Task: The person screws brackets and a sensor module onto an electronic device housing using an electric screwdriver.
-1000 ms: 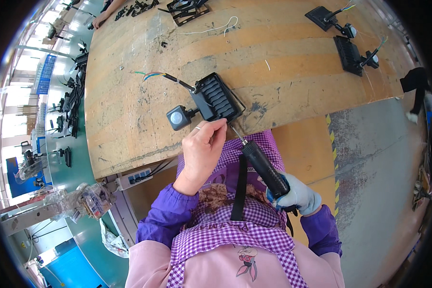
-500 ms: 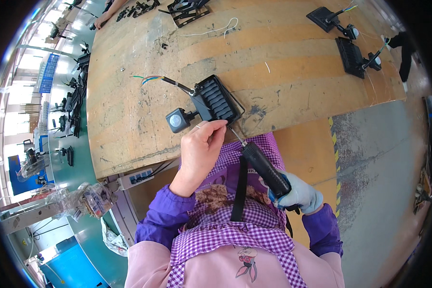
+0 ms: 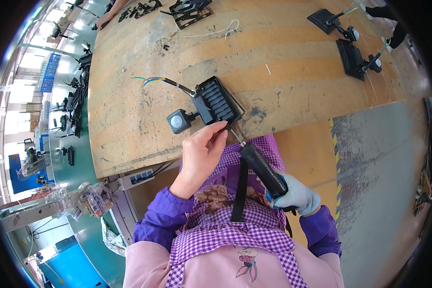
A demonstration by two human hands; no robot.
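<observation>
A black floodlight [image 3: 218, 102] with a finned back lies at the table's near edge, with a thin bracket along its right side. Joined to its left is a motion sensor [image 3: 178, 121] with a round white lens. A black cable [image 3: 175, 84] leads off its far left and ends in bare coloured wires. My bare left hand [image 3: 201, 152] is closed, thumb and fingertips pinched at the lamp's near corner; whatever they grip is hidden. In my right hand [image 3: 297, 196], gloved in white and blue, is a black electric screwdriver [image 3: 261, 168]. Its bit points at that same corner, close to my left fingertips.
Two more floodlights [image 3: 350, 58] lie at the table's far right. Black brackets [image 3: 191, 18] and small parts sit at the far side, near another person's hand [image 3: 103, 21]. A power strip [image 3: 135, 179] is fixed under the table's left front edge. Someone's legs [image 3: 397, 36] show beyond the right side.
The screwdriver and my right hand have shifted slightly left. My left hand stays pinched at the lamp's corner. More of the person's legs shows at the far right.
</observation>
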